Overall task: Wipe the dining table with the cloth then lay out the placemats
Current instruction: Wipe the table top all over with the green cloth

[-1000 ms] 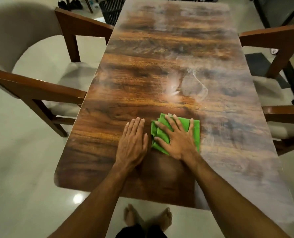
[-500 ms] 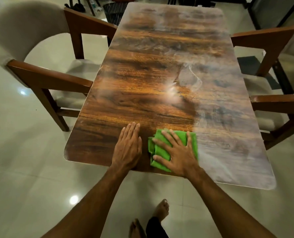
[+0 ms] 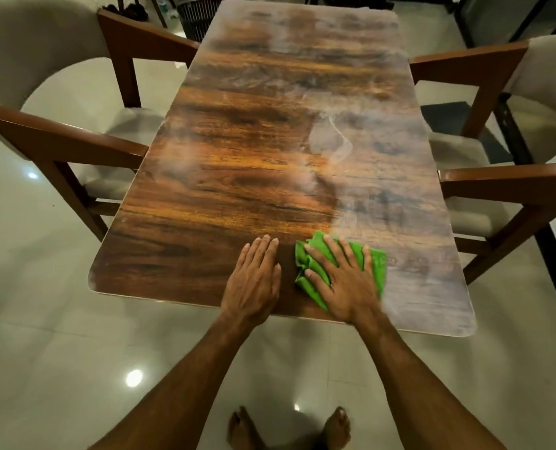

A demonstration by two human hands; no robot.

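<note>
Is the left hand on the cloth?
No, the left hand lies flat on the bare table beside the cloth, which the right hand presses.

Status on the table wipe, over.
Left hand flat on the dining table. Right hand spread flat, pressing the green cloth near the table's near edge. No placemats in view.

Both hands flat, palms down, arms stretched forward.
The left hand [image 3: 254, 280] lies with its fingers [image 3: 263, 251] straight and close together, thumb tucked alongside. Just beside it, not touching, the right hand [image 3: 345, 284] has straight fingers fanned apart, its thumb stretched out toward the left hand. The bare left forearm [image 3: 179, 378] and right forearm [image 3: 413, 375] rise from the bottom edge, drawing closer toward the wrists.
</note>
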